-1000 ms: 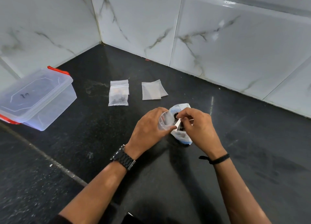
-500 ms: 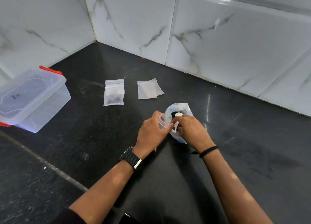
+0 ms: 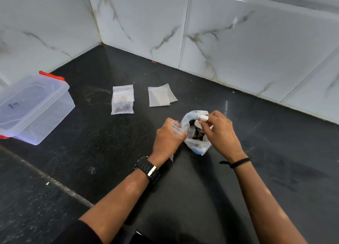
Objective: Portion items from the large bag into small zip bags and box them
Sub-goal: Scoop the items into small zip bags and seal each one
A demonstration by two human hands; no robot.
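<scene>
Far left on the black speckled tabletop (image 3: 91, 152) sits the clear lidded box (image 3: 34, 106) with red clips, then filled zip bags (image 3: 122, 101) and flat empty ones (image 3: 159, 96). Left hand (image 3: 167, 135) pinches a small zip bag (image 3: 176, 128) held just left of the crinkly large bag (image 3: 196, 133). Right hand (image 3: 219, 131) pinches a small white piece (image 3: 204, 117) right above the large bag's mouth, so it probably goes leftward into the little bag.
</scene>
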